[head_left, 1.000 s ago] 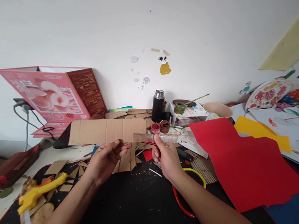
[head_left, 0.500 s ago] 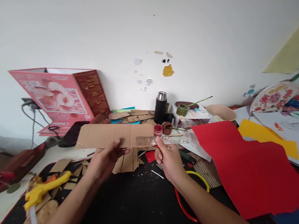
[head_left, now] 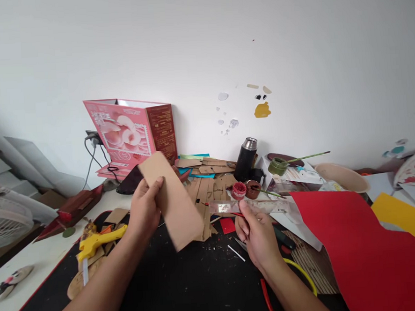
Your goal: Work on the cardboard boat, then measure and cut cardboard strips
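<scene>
My left hand (head_left: 144,208) grips a piece of brown cardboard (head_left: 177,204) by its left edge, thumb on the face. The piece is tilted, its lower end slanting to the right. A clear, stained ruler (head_left: 223,207) lies level in my right hand (head_left: 259,234), pinched under the thumb. A thin red stick with a dark tip (head_left: 202,202) shows beside the ruler, partly hidden; I cannot tell if the same hand holds it. Below that hand are scissors (head_left: 266,288) with red and yellow handles, partly covered by the forearm.
A yellow glue gun (head_left: 103,239) lies at left among cardboard scraps. Cardboard strips (head_left: 209,188), a black flask (head_left: 246,160), a red paint jar (head_left: 238,190) and a green jar with a brush (head_left: 278,166) stand behind. Red paper (head_left: 368,249) covers the right side. A pink box (head_left: 129,137) leans at the wall.
My left hand has swung the cardboard from level to a steep tilt, away from the ruler. My right hand keeps the ruler. The view has turned to the left.
</scene>
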{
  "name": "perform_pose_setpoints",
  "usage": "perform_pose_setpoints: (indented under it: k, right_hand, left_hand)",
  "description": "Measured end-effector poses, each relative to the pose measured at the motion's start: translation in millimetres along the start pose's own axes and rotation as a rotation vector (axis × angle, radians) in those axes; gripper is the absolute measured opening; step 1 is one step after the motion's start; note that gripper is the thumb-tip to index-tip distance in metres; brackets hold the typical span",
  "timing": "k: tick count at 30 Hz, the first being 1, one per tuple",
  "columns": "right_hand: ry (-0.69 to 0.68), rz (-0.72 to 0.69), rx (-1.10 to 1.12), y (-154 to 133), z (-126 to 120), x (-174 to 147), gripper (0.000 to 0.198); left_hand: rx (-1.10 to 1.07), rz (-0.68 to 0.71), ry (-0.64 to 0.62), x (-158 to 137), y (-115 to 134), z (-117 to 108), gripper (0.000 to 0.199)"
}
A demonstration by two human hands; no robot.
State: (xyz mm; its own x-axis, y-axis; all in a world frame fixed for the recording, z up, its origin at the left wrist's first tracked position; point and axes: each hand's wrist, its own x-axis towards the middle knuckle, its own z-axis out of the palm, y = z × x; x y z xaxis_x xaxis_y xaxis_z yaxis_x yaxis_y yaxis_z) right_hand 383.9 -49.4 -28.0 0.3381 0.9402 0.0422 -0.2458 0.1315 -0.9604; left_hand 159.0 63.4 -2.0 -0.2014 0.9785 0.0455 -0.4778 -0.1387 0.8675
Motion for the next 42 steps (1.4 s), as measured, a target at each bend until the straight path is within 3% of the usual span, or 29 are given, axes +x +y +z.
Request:
perform_pose_setpoints:
  k: [5, 10, 16, 22, 26, 30, 37, 42]
  right_hand:
    - [0.002, -0.014, 0.049, -6, 4, -1, 0.074]
    - [0.045, -0.033, 0.087, -8, 5, 0, 0.073]
    - [0.096, -0.024, 0.037, -3, 0, 2, 0.073]
    - [0.092, -0.056, 0.003, -2, -2, 3, 0.072]
    - [0.092, -0.082, 0.029, -3, -3, 3, 0.052]
    - [0.065, -0.092, 0.042, -2, -2, 2, 0.052]
    - [0.114, -0.087, 0.102, -4, -2, 3, 0.052]
    - [0.081, -0.071, 0.082, -3, -1, 3, 0.056]
  left_hand:
    - [0.180, -0.120, -0.332, -23, -1, 6, 0.048]
    - [0.223, -0.191, -0.513, -36, -14, 10, 0.050]
    - [0.256, -0.142, -0.447, -38, -10, 8, 0.047]
    - [0.238, -0.336, -0.495, -46, 1, 13, 0.061]
    - [0.178, -0.349, -0.522, -48, -3, 12, 0.060]
    - [0.216, -0.332, -0.555, -49, -10, 11, 0.058]
    - [0.207, -0.298, -0.435, -47, -7, 15, 0.070]
    - [0.243, -0.315, -0.552, -54, -8, 15, 0.064]
